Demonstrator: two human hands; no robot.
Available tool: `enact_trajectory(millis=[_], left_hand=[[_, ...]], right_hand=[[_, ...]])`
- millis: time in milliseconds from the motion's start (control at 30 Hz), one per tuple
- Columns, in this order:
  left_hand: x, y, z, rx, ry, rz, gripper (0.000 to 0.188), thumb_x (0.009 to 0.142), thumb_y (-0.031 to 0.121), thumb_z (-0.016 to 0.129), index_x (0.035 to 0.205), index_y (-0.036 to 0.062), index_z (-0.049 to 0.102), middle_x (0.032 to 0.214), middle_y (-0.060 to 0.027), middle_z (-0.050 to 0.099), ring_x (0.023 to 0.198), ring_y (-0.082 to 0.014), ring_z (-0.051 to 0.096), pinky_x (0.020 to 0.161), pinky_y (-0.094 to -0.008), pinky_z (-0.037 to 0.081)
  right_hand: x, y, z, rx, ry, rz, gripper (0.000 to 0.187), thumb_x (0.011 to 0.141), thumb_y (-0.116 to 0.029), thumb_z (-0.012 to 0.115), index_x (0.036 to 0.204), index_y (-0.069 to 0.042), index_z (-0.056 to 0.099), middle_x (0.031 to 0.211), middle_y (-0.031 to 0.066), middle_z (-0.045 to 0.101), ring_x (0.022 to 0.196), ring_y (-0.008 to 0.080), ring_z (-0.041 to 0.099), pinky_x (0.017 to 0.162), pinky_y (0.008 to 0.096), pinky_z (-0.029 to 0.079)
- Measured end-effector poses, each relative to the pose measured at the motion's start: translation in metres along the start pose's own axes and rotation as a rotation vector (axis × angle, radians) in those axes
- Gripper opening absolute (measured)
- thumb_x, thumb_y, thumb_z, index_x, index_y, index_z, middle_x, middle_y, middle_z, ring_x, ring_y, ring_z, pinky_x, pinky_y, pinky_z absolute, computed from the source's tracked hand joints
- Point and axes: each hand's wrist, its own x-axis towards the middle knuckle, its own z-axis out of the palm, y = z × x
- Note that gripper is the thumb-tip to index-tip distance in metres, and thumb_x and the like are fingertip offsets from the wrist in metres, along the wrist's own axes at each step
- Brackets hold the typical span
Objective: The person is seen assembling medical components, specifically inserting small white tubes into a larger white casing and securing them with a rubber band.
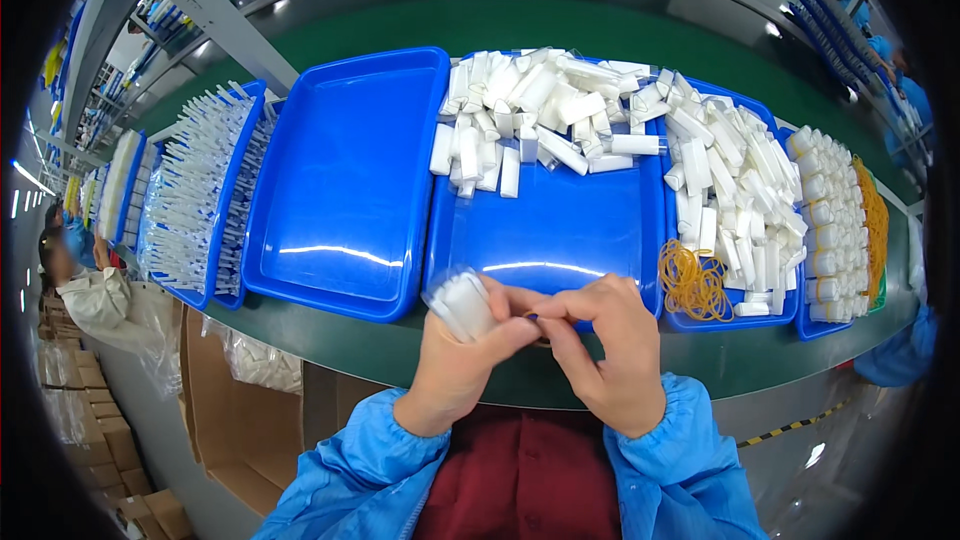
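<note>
My left hand (448, 368) is wrapped round a bundle of white pieces in clear plastic sleeves (463, 306), its ends pointing up and away. My right hand (612, 345) pinches a thin brownish strand at my left fingertips; it looks like a rubber band, though most of it is hidden. Both hands meet just over the near edge of a blue tray (560, 230). Its far half carries a loose heap of white sleeved pieces (535, 90). To the right, yellow rubber bands (693, 283) lie in a pile beside more white pieces (735, 170).
A bare blue tray (345, 180) stands to the left, with trays of thin white sticks (195, 190) beyond it. At far right are banded white bundles (828, 230) and more rubber bands (872, 225). An open cardboard box (235, 420) sits below the green table edge. Another person (95, 290) is at left.
</note>
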Motion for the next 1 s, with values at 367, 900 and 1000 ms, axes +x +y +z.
enact_trajectory(millis=[367, 900, 1000], left_hand=[[-0.003, 0.007, -0.010, 0.282, -0.389, -0.366, 0.018, 0.087, 0.008, 0.079, 0.093, 0.0028, 0.062, 0.091, -0.0063, 0.068, 0.093, -0.0154, 0.069, 0.080, -0.0290, 0.054], [-0.004, 0.015, -0.033, 0.013, -0.255, -0.433, 0.028, 0.094, 0.034, 0.069, 0.088, 0.0083, 0.061, 0.065, 0.0012, 0.056, 0.050, -0.0035, 0.048, 0.046, -0.0198, 0.032], [0.000, 0.000, -0.034, -0.076, -0.232, -0.720, 0.026, 0.096, 0.034, 0.068, 0.092, 0.0100, 0.060, 0.067, 0.0014, 0.055, 0.050, -0.0035, 0.047, 0.041, -0.0219, 0.032]], right_hand=[[-0.022, 0.009, 0.008, 0.117, 0.235, 0.006, 0.071, 0.087, 0.001, 0.070, 0.147, 0.005, 0.033, 0.113, 0.0201, 0.069, 0.102, 0.0285, 0.068, 0.095, 0.0394, 0.050], [-0.002, -0.013, -0.031, -0.201, -0.621, -0.311, 0.028, 0.073, -0.039, 0.080, 0.089, -0.017, 0.074, 0.070, -0.0044, 0.057, 0.071, 0.0161, 0.054, 0.074, 0.0384, 0.032], [0.000, -0.039, -0.019, -0.211, -0.453, -0.509, 0.034, 0.070, -0.026, 0.078, 0.104, -0.020, 0.078, 0.088, -0.0115, 0.067, 0.080, 0.0112, 0.053, 0.074, 0.0358, 0.031]])
